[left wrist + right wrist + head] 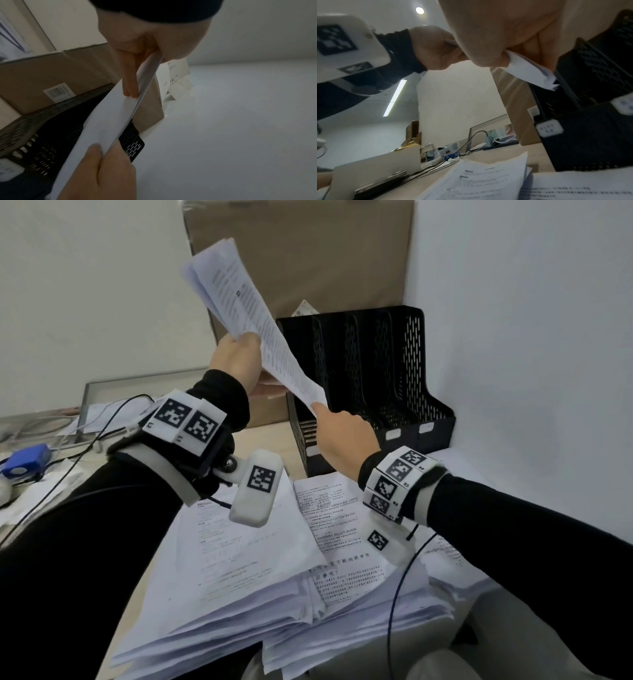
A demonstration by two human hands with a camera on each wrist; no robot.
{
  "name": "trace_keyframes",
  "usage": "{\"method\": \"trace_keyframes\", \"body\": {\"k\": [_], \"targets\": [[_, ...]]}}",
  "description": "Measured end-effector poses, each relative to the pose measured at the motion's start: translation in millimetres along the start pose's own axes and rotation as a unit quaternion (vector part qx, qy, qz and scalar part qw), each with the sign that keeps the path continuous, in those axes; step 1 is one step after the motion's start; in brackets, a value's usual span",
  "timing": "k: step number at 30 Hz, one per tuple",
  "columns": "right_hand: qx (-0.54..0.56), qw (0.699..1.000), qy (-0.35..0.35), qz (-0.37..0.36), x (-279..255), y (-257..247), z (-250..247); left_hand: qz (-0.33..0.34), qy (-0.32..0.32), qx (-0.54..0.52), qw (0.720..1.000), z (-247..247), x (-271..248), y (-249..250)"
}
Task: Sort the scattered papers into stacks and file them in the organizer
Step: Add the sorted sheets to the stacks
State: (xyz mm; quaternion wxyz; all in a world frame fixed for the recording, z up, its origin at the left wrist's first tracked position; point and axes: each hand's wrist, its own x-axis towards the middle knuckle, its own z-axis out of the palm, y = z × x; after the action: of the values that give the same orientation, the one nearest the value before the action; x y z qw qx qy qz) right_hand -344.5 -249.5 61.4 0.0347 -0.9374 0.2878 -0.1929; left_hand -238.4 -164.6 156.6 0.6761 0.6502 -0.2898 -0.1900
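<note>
A thin sheaf of printed papers (246, 313) is held up in the air, tilted, just left of the black mesh organizer (373, 378). My left hand (239, 361) grips the sheaf's long edge near the middle, thumb on one face and fingers (130, 81) on the other. My right hand (342, 436) pinches the sheaf's lower corner (530, 73) in front of the organizer. The organizer (51, 129) has several upright slots; a small slip of paper pokes out behind its leftmost one. A thick, untidy heap of printed sheets (274, 583) covers the desk below both wrists.
A tall brown cardboard box (308, 268) leans on the wall behind the organizer. At the left lie cables, a blue device (24, 463) and a grey tray (137, 392). White walls close in the corner at the right.
</note>
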Motion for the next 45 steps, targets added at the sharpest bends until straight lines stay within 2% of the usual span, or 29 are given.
{"method": "trace_keyframes", "body": {"k": [3,5,11,15,20,22,24,26,28,31,32,34,37,42,45], "targets": [[0.067,0.998,0.001,0.001,15.7,8.4,12.6,-0.002,-0.023,-0.003,1.0,9.2,10.9,-0.8],[0.075,0.997,-0.007,0.005,30.8,15.7,20.6,-0.004,-0.03,-0.004,1.0,16.9,20.8,-3.1],[0.191,0.981,-0.037,-0.007,71.5,35.4,46.5,-0.011,-0.018,0.044,0.999,32.8,56.9,-16.8],[0.225,0.973,-0.051,-0.003,90.0,44.9,63.5,-0.015,-0.034,0.071,0.997,39.0,77.8,-27.3],[0.192,0.967,-0.162,0.037,104.2,50.5,70.5,-0.055,-0.026,0.106,0.992,50.8,104.4,-40.4],[0.171,0.971,-0.164,0.027,107.1,49.0,71.5,-0.052,-0.028,0.155,0.986,54.3,115.8,-46.8],[0.147,0.981,-0.123,0.016,108.2,48.8,72.6,-0.042,-0.032,0.223,0.973,57.3,125.7,-56.0],[0.136,0.985,-0.105,0.017,108.6,49.5,73.4,-0.057,-0.037,0.242,0.968,61.3,132.7,-64.5],[0.128,0.981,-0.14,0.027,110.1,49.4,77.2,-0.087,-0.044,0.257,0.962,63.4,131.4,-71.9],[0.119,0.976,-0.18,0.034,112.3,48.3,81.9,-0.091,-0.082,0.265,0.956,67.4,134.8,-89.9],[0.117,0.975,-0.188,0.032,112.3,47.4,81.6,-0.116,-0.086,0.234,0.961,66.5,134.5,-93.7],[0.125,0.976,-0.179,0.028,111.7,47.3,80.1,-0.18,-0.092,0.179,0.963,63.2,134.7,-99.3],[0.158,0.977,-0.137,0.033,105.5,48.2,77.5,-0.223,-0.139,0.176,0.949,56.7,134.0,-104.5],[0.183,0.978,-0.099,0.034,89.3,47.6,69.1,-0.198,-0.18,0.203,0.942,44.0,127.0,-109.7],[0.184,0.98,-0.06,0.039,78.6,48.4,55.6,-0.182,-0.17,0.185,0.951,29.2,114.0,-105.6]]}}
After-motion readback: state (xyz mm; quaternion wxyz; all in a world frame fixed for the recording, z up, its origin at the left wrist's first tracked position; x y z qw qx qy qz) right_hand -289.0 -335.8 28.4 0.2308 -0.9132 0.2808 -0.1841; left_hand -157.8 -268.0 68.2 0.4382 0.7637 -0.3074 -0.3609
